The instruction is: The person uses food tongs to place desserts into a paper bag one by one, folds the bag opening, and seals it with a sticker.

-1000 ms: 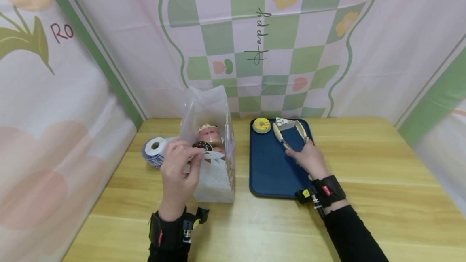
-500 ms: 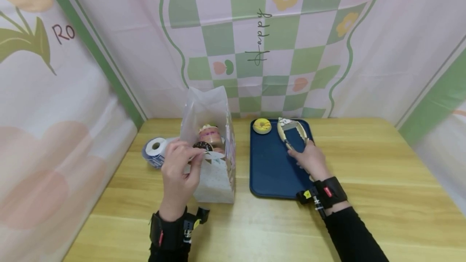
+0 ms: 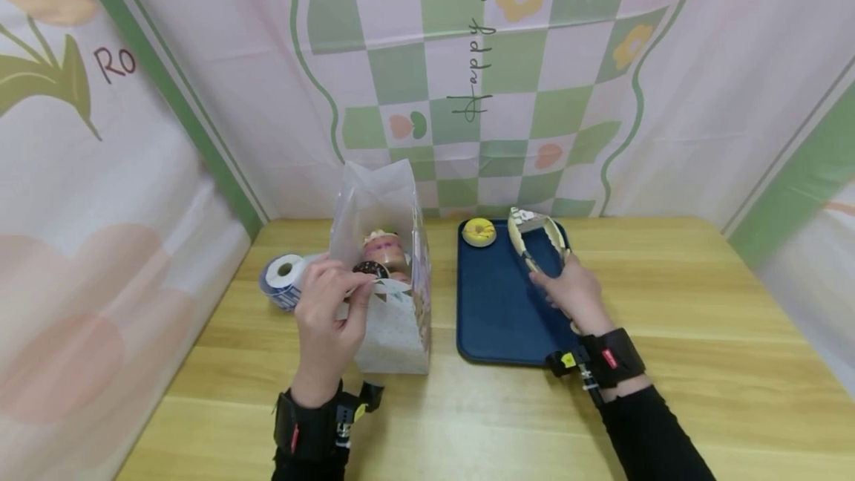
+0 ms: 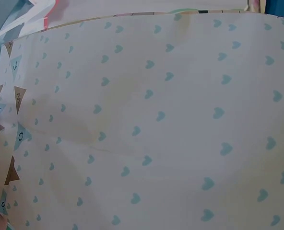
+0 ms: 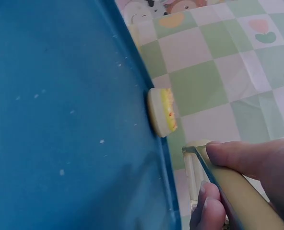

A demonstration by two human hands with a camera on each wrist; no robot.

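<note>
My left hand point(image 3: 330, 310) pinches the near rim of an upright paper bag point(image 3: 394, 336), whose heart-printed side point(image 4: 156, 120) fills the left wrist view. Inside the bag are a pink cake point(image 3: 384, 247) and a chocolate doughnut point(image 3: 372, 269). Over the back of a blue tray point(image 3: 494, 318), my right hand point(image 3: 574, 292) holds food tongs point(image 3: 519, 247) with their two tips around a small cake slice point(image 3: 532, 218). A yellow doughnut point(image 3: 479, 232) lies at the tray's back left corner. In the right wrist view, thumb and fingers grip the tongs point(image 5: 242, 191); the slice is mostly hidden there.
Left of the bag, a white roll point(image 3: 285, 269) sits in a blue-and-white holder on the wooden table point(image 3: 688, 318). A printed cloth point(image 3: 508, 110) hangs behind the table's back edge.
The tongs have moved slightly right and narrowed onto the cake slice, which now overlaps the tray's back edge a little higher. My left hand and the bag have stayed put.
</note>
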